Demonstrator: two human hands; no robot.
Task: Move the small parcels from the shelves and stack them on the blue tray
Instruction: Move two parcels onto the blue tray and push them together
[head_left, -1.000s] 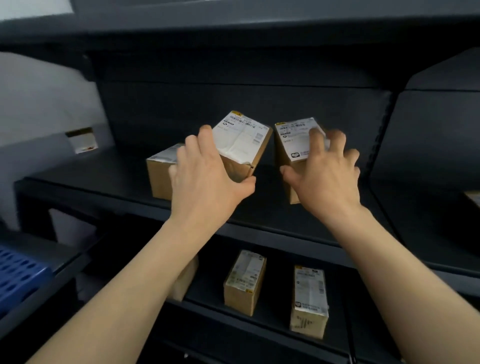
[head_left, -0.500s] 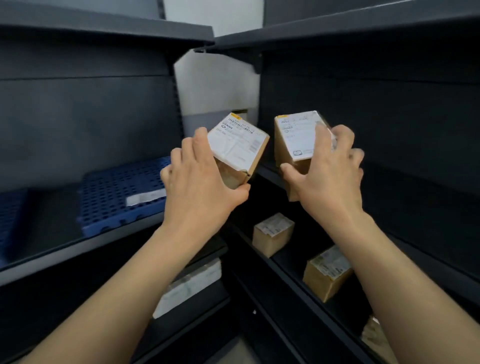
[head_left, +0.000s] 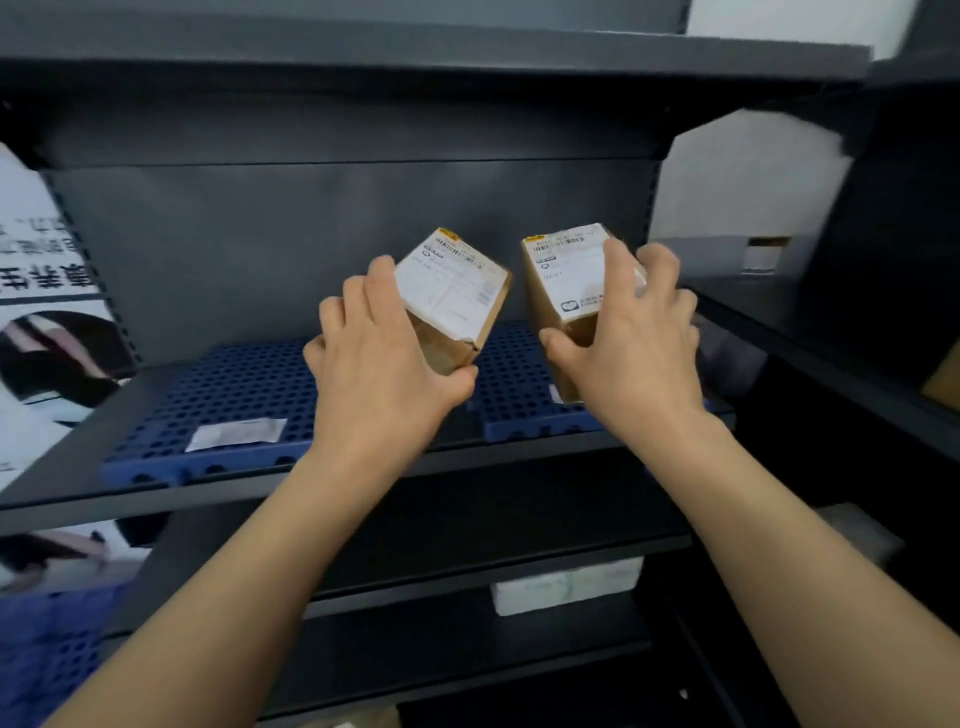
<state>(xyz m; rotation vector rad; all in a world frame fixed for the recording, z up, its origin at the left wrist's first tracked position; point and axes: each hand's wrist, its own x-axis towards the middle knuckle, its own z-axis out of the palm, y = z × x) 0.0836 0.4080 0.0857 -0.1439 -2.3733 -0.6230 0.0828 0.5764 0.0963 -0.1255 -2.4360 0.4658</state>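
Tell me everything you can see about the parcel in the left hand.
The parcel in the left hand is a small brown cardboard box with a white shipping label bearing a barcode and a yellow strip at its top. It is tilted, one corner pointing down, held in the air above the blue perforated tray. Only the left hand touches it, gripping its lower left side.

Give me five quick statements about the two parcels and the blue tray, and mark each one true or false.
1. Each hand holds one parcel: left hand, right hand. True.
2. The two parcels, left parcel and right parcel, touch each other. False: a gap separates them.
3. Both parcels carry white labels. True.
4. The blue tray already holds a stack of parcels. False: no parcel rests on it.
5. The blue tray sits on the floor. False: it lies on a dark shelf.
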